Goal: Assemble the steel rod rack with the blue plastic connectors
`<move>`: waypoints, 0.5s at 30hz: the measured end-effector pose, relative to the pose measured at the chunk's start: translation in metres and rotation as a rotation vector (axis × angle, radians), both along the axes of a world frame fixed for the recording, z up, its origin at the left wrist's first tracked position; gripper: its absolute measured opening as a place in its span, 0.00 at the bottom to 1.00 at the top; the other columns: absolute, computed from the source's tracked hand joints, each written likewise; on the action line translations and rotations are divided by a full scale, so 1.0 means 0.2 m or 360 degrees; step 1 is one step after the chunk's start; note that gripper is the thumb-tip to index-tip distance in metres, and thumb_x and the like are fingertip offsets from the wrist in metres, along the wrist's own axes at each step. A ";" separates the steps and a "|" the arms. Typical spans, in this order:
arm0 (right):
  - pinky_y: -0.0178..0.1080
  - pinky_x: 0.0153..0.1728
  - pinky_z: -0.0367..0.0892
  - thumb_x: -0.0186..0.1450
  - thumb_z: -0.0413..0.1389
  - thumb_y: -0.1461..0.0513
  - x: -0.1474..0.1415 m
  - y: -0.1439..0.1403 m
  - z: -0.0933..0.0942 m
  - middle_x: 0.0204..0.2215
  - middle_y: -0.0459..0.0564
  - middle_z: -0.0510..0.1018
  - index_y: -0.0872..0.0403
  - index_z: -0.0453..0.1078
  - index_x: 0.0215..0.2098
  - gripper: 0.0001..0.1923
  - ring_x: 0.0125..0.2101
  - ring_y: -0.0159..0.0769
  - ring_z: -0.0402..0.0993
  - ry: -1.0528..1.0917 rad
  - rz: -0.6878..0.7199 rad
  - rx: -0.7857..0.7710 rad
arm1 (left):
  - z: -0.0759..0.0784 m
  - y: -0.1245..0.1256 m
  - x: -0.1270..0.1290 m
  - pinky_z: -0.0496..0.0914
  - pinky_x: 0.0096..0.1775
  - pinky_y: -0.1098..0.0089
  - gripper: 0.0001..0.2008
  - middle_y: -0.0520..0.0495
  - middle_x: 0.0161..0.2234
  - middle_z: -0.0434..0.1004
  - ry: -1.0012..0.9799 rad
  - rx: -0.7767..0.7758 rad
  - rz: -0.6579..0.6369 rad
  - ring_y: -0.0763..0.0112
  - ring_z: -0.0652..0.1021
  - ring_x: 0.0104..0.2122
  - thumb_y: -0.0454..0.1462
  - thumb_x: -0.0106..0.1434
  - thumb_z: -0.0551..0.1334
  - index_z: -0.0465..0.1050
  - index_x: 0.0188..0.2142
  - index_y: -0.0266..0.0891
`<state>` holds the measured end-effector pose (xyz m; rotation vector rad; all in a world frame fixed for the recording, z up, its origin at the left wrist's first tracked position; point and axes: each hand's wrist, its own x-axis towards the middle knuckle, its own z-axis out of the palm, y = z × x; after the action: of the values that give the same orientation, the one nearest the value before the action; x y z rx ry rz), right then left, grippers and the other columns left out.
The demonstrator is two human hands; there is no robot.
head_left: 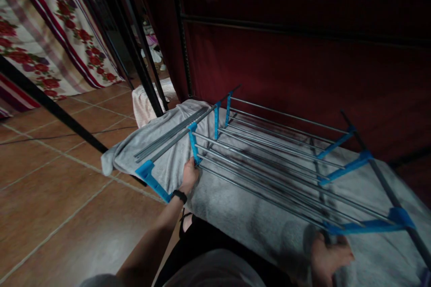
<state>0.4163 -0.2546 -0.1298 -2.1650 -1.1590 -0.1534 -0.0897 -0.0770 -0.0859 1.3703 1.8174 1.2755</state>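
The rack (269, 152), blue brackets joining grey rods, lies flat on the grey cloth (242, 215) covering a low surface. The left hand (188, 177) grips its near-left corner bracket, fingers curled round it; the right hand (328, 255) is clenched on the near-right end with cloth bunched under it. Lifting evenly from both corners looks wisest, since the loose rods (168, 136) beside it could roll. A black pole (50, 105) slants across the tiled floor (60, 197), close on the left.

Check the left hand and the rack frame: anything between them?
Nothing visible. The left hand is already on the rack frame, at a blue connector on its near left corner. The grey cloth lies under the rack, not between hand and frame.
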 end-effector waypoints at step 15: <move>0.50 0.51 0.65 0.74 0.46 0.60 -0.54 0.37 0.04 0.46 0.57 0.81 0.52 0.72 0.51 0.15 0.48 0.47 0.75 -0.0571 0.1230 0.0034 | 0.03 -0.02 0.03 0.71 0.50 0.59 0.17 0.44 0.35 0.80 0.0054 -0.0027 0.0056 0.57 0.77 0.43 0.26 0.48 0.59 0.75 0.38 0.39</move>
<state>0.3089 -0.1809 -0.1220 -1.5600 -2.0957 -0.2094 -0.0847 -0.0816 -0.0793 1.3644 1.8787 1.2590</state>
